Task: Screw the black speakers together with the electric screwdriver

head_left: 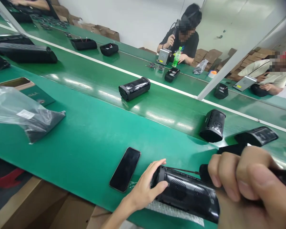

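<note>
Green matting covers the bench (pixel 90 133), and at its near edge a black speaker (pixel 186 192) lies on its side on a scrap of bubble wrap (pixel 173 212). The left hand (pixel 145 187) cups the speaker's left end, fingers spread across the end cap with the thumb pressed against the front grille. The right hand (pixel 243 181) is curled tight around the dark handle of a tool (pixel 284 178), held very close to the camera; the tool's front end points toward the speaker's upper right part, though where its tip meets the casing is hidden behind the fingers. A thin dark cord (pixel 181 170) runs along the speaker's top edge.

Judging from this, work on the speaker is in mid-course: it is steadied and the tool is at it, but whether anything is already fastened cannot be told.

Just left of the speaker a phone (pixel 125 169) lies face up. Farther across, more black speakers (pixel 134 88) sit on the bench's middle strip, one (pixel 213 125) standing on end. A grey plastic bag (pixel 26 114) lies toward the left edge. Two other people sit along the far edge.
</note>
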A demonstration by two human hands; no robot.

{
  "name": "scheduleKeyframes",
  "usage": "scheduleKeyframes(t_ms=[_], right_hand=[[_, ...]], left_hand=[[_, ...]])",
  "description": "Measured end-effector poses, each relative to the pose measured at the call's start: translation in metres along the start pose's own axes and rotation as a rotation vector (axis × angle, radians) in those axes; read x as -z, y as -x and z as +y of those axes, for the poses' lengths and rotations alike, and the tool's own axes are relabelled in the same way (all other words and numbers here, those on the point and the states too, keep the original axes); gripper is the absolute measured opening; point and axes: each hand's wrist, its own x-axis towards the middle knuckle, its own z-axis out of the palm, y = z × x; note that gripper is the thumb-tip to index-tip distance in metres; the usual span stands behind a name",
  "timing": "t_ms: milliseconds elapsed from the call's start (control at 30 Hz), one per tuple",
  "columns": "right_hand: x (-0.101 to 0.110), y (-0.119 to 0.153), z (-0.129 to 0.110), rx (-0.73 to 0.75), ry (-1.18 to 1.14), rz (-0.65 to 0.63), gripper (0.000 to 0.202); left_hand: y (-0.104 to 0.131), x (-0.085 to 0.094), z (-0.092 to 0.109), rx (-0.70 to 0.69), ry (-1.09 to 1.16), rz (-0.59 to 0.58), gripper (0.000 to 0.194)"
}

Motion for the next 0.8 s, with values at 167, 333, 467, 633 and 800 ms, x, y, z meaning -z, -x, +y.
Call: scheduleKeyframes(t_ms=[167,333,467,633,800], right_hand=[[0.005,-0.008,0.008,0.051,0.016,-0.066,0.028],[-0.011,-0.010,0.006,0.022,-0.020,-0.075,0.031],[-0.026,-0.008,0.000,-0.021,-0.094,-0.033,0.035],[-0.030,-0.011,0.009,0.032,-0.131,-0.103,0.037],[-0.032,0.000,0.050,0.042,-0.029,-0.230,0.047]], left_hand=[[-0.004,-0.004,-0.005,-0.004,0.085,0.002,0.059],[-0.004,-0.005,-0.008,0.002,0.112,-0.008,0.058],[-0.005,-0.006,-0.009,0.011,0.123,-0.005,0.058],[-0.005,-0.006,-0.010,0.006,0.126,-0.008,0.058],[-0.008,-0.007,-0.012,-0.013,0.124,0.001,0.058]])
